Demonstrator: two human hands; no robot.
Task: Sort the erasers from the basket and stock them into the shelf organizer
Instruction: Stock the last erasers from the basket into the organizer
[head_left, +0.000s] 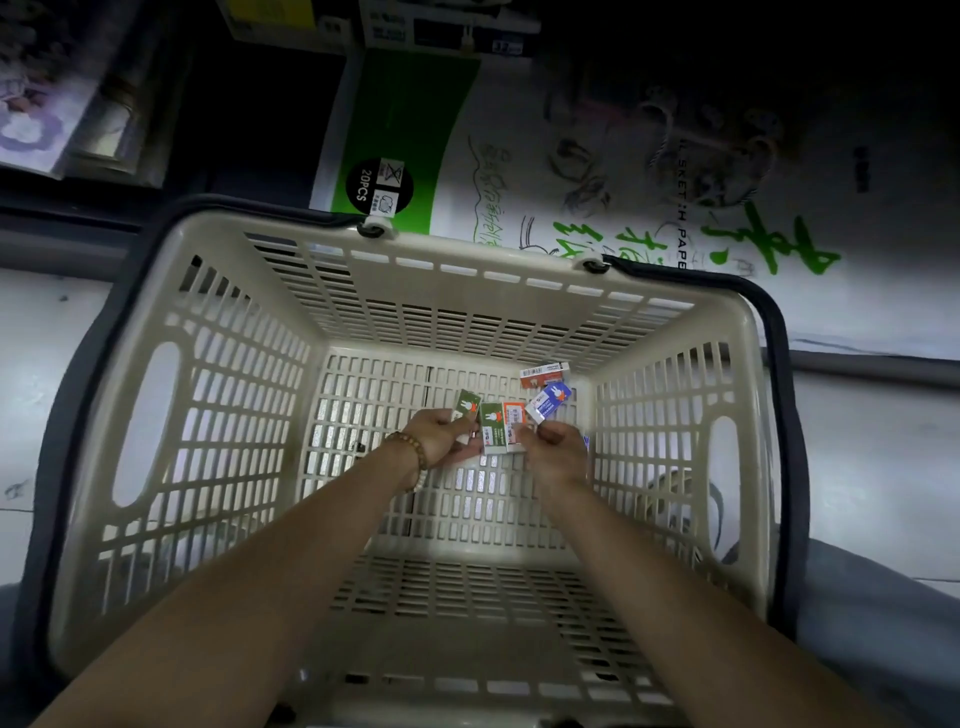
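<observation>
Fingers (460, 425) round erasers (493, 427), long axes forward

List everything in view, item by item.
Basket: one, beige with dark handles, below the hands.
Green erasers: two, mid-basket, in the left hand.
Held orange eraser: one, orange-white, between the hands.
Loose orange eraser: one, far right corner of the basket floor.
Blue eraser: one, just beyond the right hand.
Sketch paper pack: one, white-green, behind the basket.
Bracelet: one, beaded, left wrist.
Left hand: grips the green erasers.
Right hand: fingers pinch the held orange eraser.
</observation>
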